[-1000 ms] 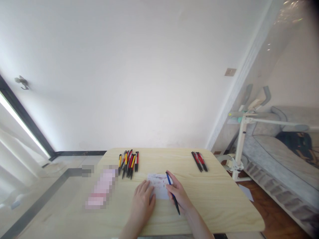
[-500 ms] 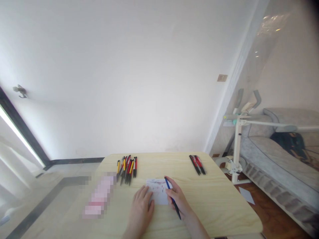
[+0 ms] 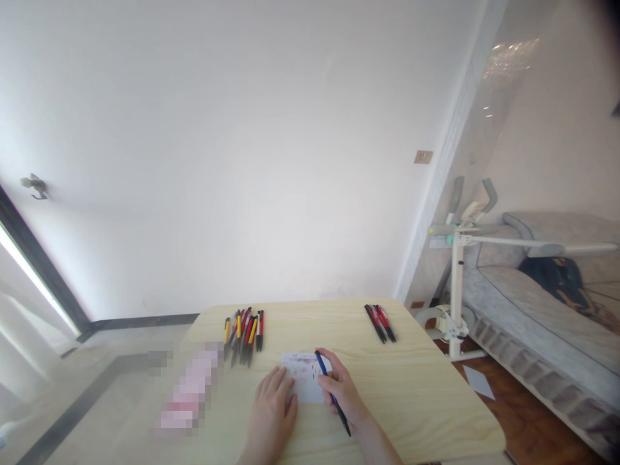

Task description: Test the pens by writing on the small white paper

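Note:
A blue pen (image 3: 320, 363) with a black lower end is in my right hand (image 3: 345, 391), closed around it. The pen slants, its dark end pointing down toward me and its blue end over the paper's upper right. Between my hands lies a small sheet of paper (image 3: 306, 386) with coloured marks along its upper part. My left hand (image 3: 274, 400) rests flat on the table with its fingers stretched out, the fingertips at the paper's left edge.
A pile of red, yellow and black pens (image 3: 243, 334) lies at the table's back left. Several red and black pens (image 3: 380, 323) lie at the back right. A blurred pink item (image 3: 191, 387) is at the left edge of the wooden table (image 3: 411, 413). Exercise equipment (image 3: 456, 290) stands beyond the right side.
The whole view has shifted slightly, with things on the table a little lower in the picture. Both hands keep nearly the same pose, the pen still in the right one.

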Available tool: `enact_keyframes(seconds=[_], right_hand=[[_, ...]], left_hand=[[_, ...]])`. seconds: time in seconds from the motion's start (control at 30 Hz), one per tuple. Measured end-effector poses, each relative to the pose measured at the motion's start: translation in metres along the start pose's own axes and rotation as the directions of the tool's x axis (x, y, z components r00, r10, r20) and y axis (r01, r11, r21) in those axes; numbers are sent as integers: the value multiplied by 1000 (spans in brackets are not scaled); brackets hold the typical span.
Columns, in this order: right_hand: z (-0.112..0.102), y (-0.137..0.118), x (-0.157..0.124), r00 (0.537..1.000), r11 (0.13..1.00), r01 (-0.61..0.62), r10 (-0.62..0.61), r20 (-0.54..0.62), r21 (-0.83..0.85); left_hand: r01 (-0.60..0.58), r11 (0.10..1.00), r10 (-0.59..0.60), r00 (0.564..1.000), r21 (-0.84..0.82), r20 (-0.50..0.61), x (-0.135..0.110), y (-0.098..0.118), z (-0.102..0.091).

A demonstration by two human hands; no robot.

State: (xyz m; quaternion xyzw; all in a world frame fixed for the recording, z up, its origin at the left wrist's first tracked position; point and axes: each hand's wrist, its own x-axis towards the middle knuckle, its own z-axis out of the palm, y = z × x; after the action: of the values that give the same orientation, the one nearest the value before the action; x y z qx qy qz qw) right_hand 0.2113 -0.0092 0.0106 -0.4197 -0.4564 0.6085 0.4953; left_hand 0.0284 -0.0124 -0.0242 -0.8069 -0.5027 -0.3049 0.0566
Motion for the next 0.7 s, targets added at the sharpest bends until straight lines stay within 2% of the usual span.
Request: enact_keyframes(seconds=[0.43,0.7], right_hand=[[-3,9,10,999,1000,-6,7,47,-21],[-5,12,10,999,999,-22,24,39,-35]], left_hand=[[-32,999,33,999,23,-39,-1,-4,5],[-17,999,17,1000,28,-5,-1,-4,6]])
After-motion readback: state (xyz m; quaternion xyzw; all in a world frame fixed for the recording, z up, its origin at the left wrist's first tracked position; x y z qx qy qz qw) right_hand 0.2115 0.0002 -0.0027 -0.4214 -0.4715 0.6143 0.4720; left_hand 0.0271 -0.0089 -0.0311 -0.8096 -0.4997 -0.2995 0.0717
